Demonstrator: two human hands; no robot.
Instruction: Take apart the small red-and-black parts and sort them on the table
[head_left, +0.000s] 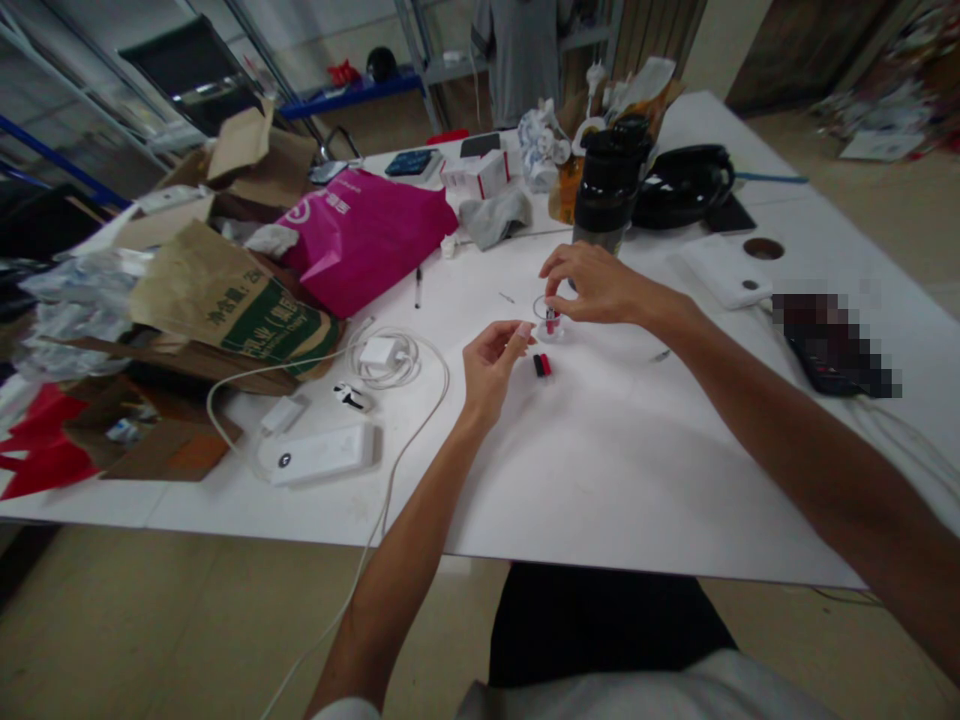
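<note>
Clear plastic, small and round: a clear cup [559,330] on the white surface [600,470], right under the tips of the right hand [592,285], with a red-and-black bit [550,320] upright inside. Right fingers [559,290] bent down over it, thumb and forefinger narrowed onto the rim and touching it, the rest loosely curled. Left hand [489,365] just beside, palm turned up, its fingers [519,332] pinched nearly closed right next to the cup; cannot tell if holding anything. Second red-and-black piece [541,365] lying flat on the surface just below both sets of fingers, touching neither. Close behind the right fingers, a dark bottle [609,185], upright. Out beyond the left fingers, a white charger [379,352] inside its coiled cable [439,370], a white power bank [319,455] nearer the surface edge, and farther off a pink bag [360,235] and a brown paper sack [225,300]. Well off to the outer side of the right fingers, a white pad [724,270] and a blurred dark object [832,340]. At the far end of the surface, a person in a grey top [521,50], standing.
</note>
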